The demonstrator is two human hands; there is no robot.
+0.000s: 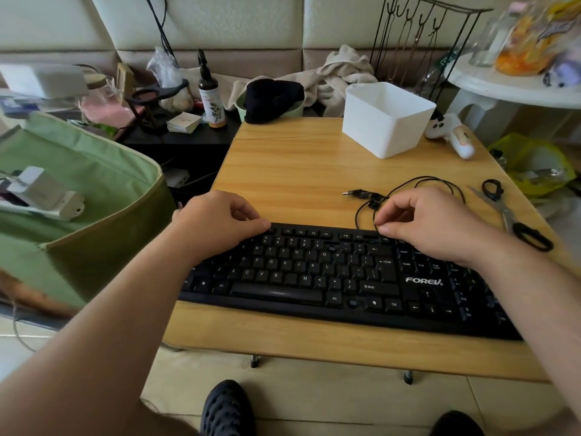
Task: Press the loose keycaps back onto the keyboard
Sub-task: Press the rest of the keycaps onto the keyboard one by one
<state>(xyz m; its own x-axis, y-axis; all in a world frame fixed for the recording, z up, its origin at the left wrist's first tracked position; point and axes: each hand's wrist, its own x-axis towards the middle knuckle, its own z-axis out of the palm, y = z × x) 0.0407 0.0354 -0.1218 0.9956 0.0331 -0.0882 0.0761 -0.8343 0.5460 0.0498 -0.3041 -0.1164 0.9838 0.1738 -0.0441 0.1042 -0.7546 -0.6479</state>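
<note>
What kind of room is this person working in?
Most likely a lived-in room at home, not a workshop: a small wooden folding table, padded cushions behind, crumpled clothes and a spray bottle.

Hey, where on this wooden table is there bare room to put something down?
Free: the broad strip of table between the keyboard and the white bin, left of the cable; also the narrow front edge below the keyboard. Crowded: the right side, with cable, scissors and the right hand.

White bin (388, 119), scissors (511, 214), spray bottle (211, 99), green bag (78, 196)
</note>
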